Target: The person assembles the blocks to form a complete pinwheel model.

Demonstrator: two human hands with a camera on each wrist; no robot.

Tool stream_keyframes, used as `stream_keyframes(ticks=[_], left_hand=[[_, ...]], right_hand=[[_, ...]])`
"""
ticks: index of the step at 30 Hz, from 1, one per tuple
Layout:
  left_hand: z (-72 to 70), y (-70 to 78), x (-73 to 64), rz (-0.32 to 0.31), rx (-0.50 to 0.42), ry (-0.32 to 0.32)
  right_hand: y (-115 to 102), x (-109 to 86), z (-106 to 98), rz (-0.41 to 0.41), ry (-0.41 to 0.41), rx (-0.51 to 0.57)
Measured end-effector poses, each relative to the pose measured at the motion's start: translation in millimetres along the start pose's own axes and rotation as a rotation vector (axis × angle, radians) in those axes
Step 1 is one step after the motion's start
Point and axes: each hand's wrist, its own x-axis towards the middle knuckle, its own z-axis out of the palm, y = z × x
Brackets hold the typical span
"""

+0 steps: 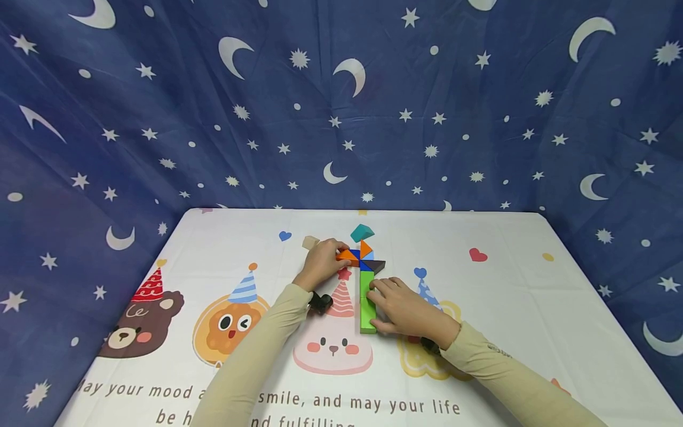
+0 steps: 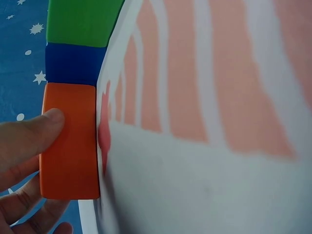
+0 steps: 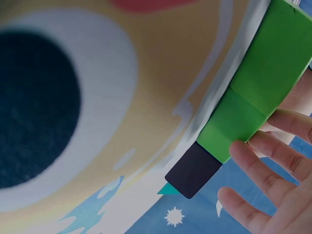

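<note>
A pinwheel of coloured blocks lies on the table, with two green blocks [image 1: 367, 284] end to end as its stem. My left hand [image 1: 322, 261] pinches the orange block [image 2: 70, 156] on the pinwheel's left side, thumb on its near face. Beside that block sits a blue block [image 2: 73, 63]. My right hand [image 1: 411, 308] lies along the stem's right side, its fingers loosely extended and fingertips right at the green blocks. A dark block [image 1: 376, 266] juts right above the stem, and an orange triangular block [image 1: 365, 249] points away at the top.
A teal block [image 1: 362, 232] lies just beyond the pinwheel. Behind my left hand is a beige block [image 1: 310, 242], partly covered. The white tablecloth [image 1: 512, 296] carries printed cartoon figures and lettering. A blue curtain [image 1: 341, 136] with moons and stars hangs behind the table.
</note>
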Motion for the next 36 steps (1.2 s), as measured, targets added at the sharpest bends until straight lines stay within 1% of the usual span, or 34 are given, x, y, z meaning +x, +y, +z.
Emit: stream_keyframes(ticks=[9,14,18,20,22,26,29,32,34,36], left_hand=[[-0.3,1.8,-0.5,-0.003,0.003,0.003],[-2.7,-1.4,-0.5,0.02,0.004,-0.001],[-11.6,-9.7,-0.6,0.029,-0.004,0.002],[-18.8,-16.1,-1.0,0.019,-0.011,0.018],[-26.7,-24.3,-0.8,0.009,-0.03,0.049],[-40.2,-44.0,0.4,-0.033,-0.068,0.128],[-44.6,-59.1,1.8,-0.092,-0.072,0.163],[-45.6,-69.0,2.7,-0.158,-0.056,0.159],[-44.9,-71.4,3.2,-0.191,-0.045,0.142],[-43.6,-70.9,4.1,-0.209,-0.026,0.124]], right_hand=[[0.0,0.0,0.5,0.0,0.004,-0.001],[0.0,0.2,0.4,0.0,0.004,0.0],[-0.4,0.6,0.2,0.001,0.006,0.006],[-0.6,0.7,0.3,0.0,0.009,0.009],[-0.5,0.7,0.7,-0.002,0.012,0.009],[0.1,0.5,2.7,-0.002,0.016,-0.002],[0.7,0.2,3.9,-0.003,0.016,-0.012],[0.7,0.1,3.4,-0.004,0.017,-0.007],[0.6,0.1,2.8,-0.005,0.016,-0.002],[0.3,0.2,2.2,-0.003,0.013,0.001]])
